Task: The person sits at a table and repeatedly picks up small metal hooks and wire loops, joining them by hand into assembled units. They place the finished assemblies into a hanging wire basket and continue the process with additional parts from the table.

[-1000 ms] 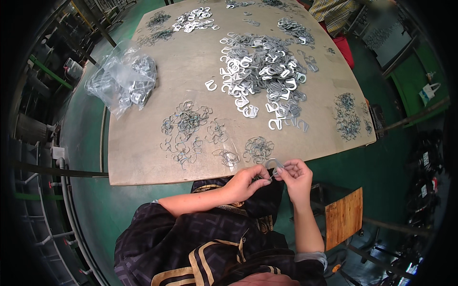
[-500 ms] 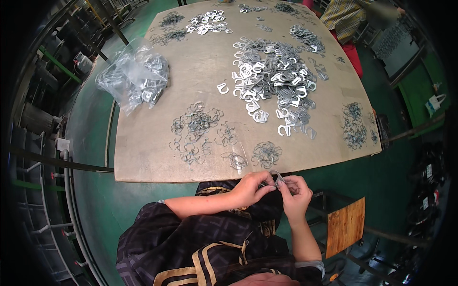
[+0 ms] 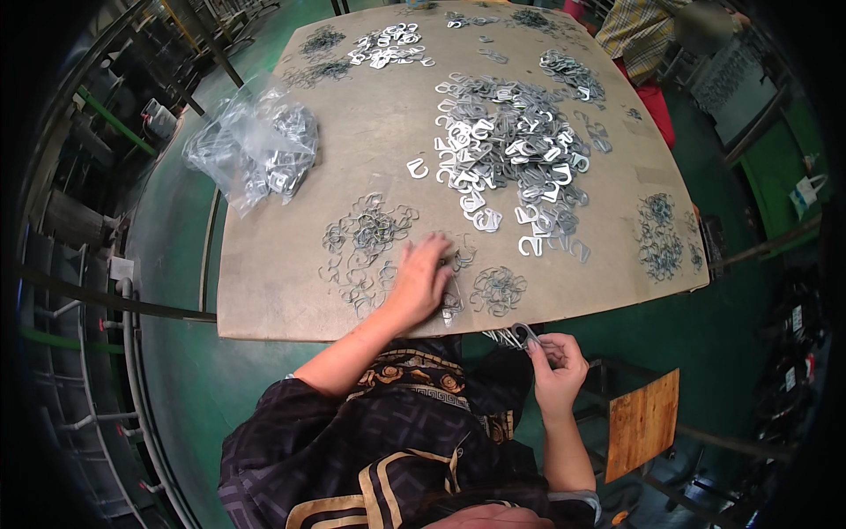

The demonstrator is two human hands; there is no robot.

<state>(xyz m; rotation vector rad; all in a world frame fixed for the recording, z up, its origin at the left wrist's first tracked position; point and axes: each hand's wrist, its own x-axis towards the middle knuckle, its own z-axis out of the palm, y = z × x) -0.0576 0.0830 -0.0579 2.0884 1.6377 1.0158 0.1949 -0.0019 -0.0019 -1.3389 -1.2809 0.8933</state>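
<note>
My left hand [image 3: 421, 280] reaches over the table's near side with its fingers stretched out, touching or just above a small cluster of wire clips [image 3: 463, 256]. A larger pile of these thin, curved wire clips [image 3: 374, 227] lies to its left. Just off the near table edge, my right hand [image 3: 559, 368] pinches a flat grey metal hook [image 3: 525, 333] between thumb and fingers. Pale thin pieces show beside that hook, too small to make out. Another round pile of wire clips [image 3: 499, 291] lies between my two hands.
A big heap of flat metal hooks [image 3: 511, 141] covers the middle of the table [image 3: 352, 150]. A clear plastic bag of metal parts [image 3: 256, 150] sits at the left edge. More wire clips [image 3: 659, 238] lie at right. A person in a checked shirt [image 3: 643, 40] stands far right.
My left hand has left my right hand and moved up and left onto the table beside the wire clips. My right hand keeps the hook, shifting slightly right and down.
</note>
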